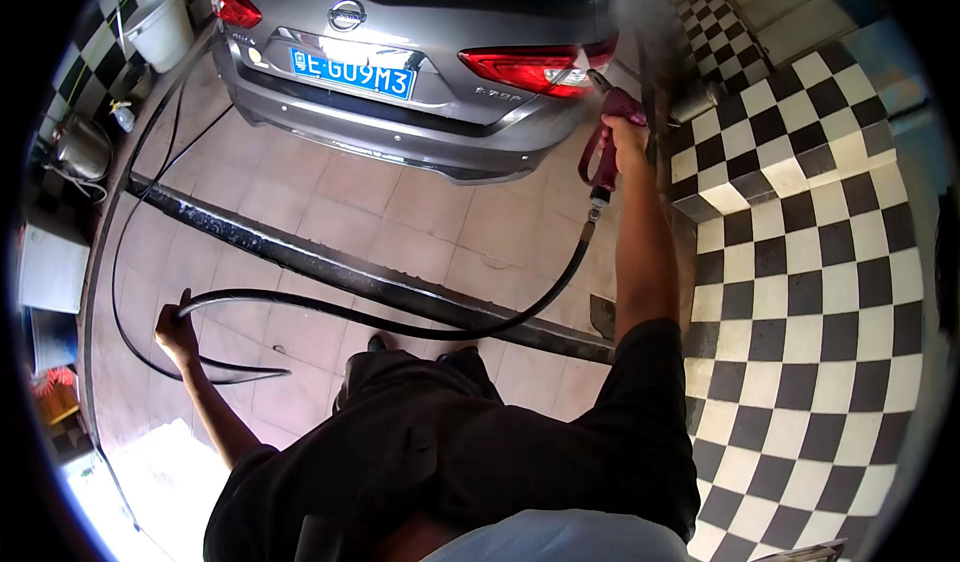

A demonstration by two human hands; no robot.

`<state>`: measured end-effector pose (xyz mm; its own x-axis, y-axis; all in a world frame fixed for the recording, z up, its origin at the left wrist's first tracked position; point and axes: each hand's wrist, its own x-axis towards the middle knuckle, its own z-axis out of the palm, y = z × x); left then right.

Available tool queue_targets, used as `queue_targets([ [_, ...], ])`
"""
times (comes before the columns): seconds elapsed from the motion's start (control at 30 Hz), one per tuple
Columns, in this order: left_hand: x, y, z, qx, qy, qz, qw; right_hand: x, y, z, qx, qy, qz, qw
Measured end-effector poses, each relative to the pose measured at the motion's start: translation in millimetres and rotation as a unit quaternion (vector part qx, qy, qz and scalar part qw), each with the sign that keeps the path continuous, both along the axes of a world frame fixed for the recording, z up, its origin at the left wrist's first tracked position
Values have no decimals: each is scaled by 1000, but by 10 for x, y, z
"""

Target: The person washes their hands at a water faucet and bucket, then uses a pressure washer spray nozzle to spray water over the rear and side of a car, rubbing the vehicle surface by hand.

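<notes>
My right hand is wrapped round a dark red spray gun, held out at the car's right rear corner. Its nozzle points at the red tail light, and mist hangs beyond that corner. From the gun's lower end a black hose sags across in front of my legs. At the left, my left hand is closed around the same hose, well away from the car. The grey car stands with its rear towards me.
A dark drain channel crosses the tiled floor. Checkered steps and wall rise at the right. At the left stand a white bucket, a metal pot and a white box. More hose loops over the floor there.
</notes>
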<state>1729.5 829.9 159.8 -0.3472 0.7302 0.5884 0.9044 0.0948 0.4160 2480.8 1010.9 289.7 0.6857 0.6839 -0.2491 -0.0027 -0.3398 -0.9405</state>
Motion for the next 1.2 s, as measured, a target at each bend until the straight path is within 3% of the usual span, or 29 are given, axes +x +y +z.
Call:
queue_targets([
  [0.6, -298, 326, -227, -45, -43, -9, 998, -205, 355, -8, 15, -37, -33, 999],
  [1.2, -412, 319, -286, -90, -24, 2, 996, -112, 499, -642, -20, 7, 1, 1000],
])
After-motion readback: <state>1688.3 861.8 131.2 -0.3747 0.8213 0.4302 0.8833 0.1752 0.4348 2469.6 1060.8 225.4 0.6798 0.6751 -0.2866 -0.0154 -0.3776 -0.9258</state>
